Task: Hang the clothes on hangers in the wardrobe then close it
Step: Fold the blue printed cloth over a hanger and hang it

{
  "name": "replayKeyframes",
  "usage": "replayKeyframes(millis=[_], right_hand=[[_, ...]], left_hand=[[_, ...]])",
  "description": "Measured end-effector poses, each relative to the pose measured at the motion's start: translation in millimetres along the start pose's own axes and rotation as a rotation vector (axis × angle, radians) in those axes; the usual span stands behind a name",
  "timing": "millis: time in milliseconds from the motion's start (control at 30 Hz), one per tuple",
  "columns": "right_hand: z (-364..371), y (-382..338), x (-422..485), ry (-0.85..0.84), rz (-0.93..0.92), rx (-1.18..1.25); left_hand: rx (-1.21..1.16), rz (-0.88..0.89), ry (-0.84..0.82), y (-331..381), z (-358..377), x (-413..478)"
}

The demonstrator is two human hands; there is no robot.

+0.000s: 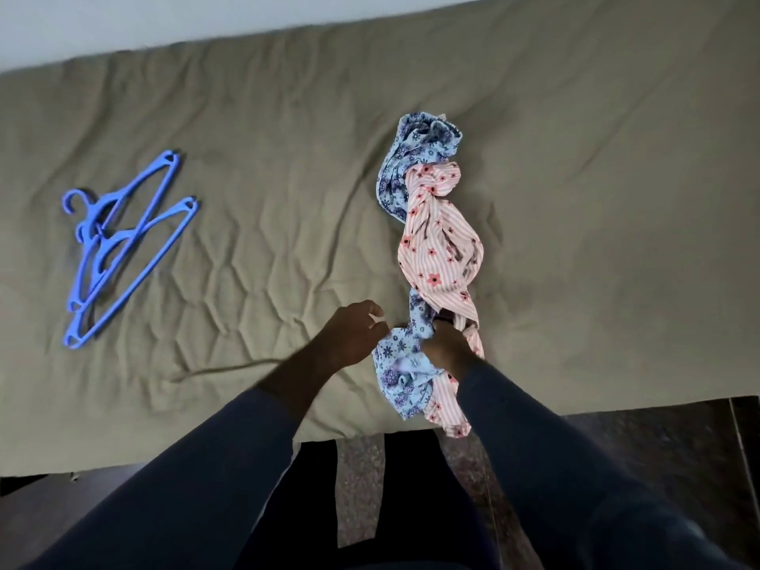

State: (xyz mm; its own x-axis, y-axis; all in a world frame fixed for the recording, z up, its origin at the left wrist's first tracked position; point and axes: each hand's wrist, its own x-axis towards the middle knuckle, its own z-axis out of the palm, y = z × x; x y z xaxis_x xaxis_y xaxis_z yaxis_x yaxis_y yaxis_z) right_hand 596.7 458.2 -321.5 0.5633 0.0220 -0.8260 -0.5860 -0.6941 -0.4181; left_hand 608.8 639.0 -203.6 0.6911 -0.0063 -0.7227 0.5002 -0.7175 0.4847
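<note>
At the near edge of the bed, the right hand's fingers are curled down into a twist of cloth. They grip the blue floral garment just where it winds round the pink striped garment. The pink cloth lies against the back of that hand, and its lower end spills over the bed's edge. Just to the left, the left hand's fingers are bent inward, with their tips right at the edge of the blue cloth (motion blur hides whether they pinch it or only touch it).

Both garments are wound together into one long rope. It runs from the hands away across the bed, with the pink one bulging in the middle and the blue one showing again, crumpled, at the far end. Dark blue sleeves cover both forearms from the wrists back to the bottom of the view.

Well apart from the clothes, on the left side of the bed, two blue plastic hangers lie flat and overlapping, their hooks pointing left. The bed's cover is an olive quilt, wrinkled all over. A dark speckled floor shows below the bed's edge, and a pale wall runs along the far side.
</note>
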Motion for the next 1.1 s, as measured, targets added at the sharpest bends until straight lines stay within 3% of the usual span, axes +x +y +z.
replayKeyframes(millis=[133, 200, 267, 367, 433, 500, 533, 600, 667, 767, 867, 933, 1000, 1100], right_hand=[[-66.7, -75.5, -42.3, 0.180, 0.004, 0.771], [-111.6, -109.1, -89.2, 0.159, -0.189, 1.299], [-140.0, -128.2, -130.9, 0.090, -0.388, 1.595], [-140.9, -150.6, -182.4, -0.132, -0.500, 1.486], [-113.2, -162.1, -201.0, -0.230, -0.455, 1.303], [-72.3, -171.4, -217.8, -0.197, -0.451, 1.087], [-51.4, -174.5, -225.2, -0.152, -0.461, 0.981], [-20.7, -168.1, -233.9, -0.087, -0.480, 0.883], [-4.1, -155.4, -242.9, 0.018, -0.462, 0.960], [-1.5, -140.7, -239.8, 0.261, -0.206, 1.228], [11.5, -147.3, -220.3, 0.222, -0.002, 1.268], [30.1, -162.4, -208.9, -0.006, 0.012, 1.312], [54.7, -177.7, -204.8, -0.082, 0.040, 1.249], [72.3, -201.6, -183.4, 0.085, -0.040, 1.270]], left_hand=[[-0.142, -0.001, 0.115, -1.3, -32.0, -2.2], [-0.240, -0.010, 0.168, 3.5, -51.8, -5.2], [-0.407, -0.028, 0.202, 18.3, -71.9, -9.6], [-0.695, -0.044, 0.161, 47.2, -101.1, -25.1], [-0.835, -0.052, -0.100, 63.9, -113.8, -42.5], [-0.912, 0.123, -0.275, 72.6, -117.6, -66.5], [-0.855, 0.219, -0.311, 74.1, -116.8, -76.6], [-0.620, 0.184, -0.187, 79.6, -113.8, -86.3], [-0.459, 0.159, -0.055, 75.8, -117.9, -91.4], [-0.244, 0.275, -0.031, 60.8, -144.4, -114.2], [-0.002, 0.386, -0.191, 31.1, -176.8, -149.5], [0.127, 0.381, -0.306, 10.0, -191.6, -164.1], [0.284, 0.343, -0.376, -19.4, -200.4, -175.5], [0.406, 0.284, -0.374, -77.7, -217.8, -182.0]])
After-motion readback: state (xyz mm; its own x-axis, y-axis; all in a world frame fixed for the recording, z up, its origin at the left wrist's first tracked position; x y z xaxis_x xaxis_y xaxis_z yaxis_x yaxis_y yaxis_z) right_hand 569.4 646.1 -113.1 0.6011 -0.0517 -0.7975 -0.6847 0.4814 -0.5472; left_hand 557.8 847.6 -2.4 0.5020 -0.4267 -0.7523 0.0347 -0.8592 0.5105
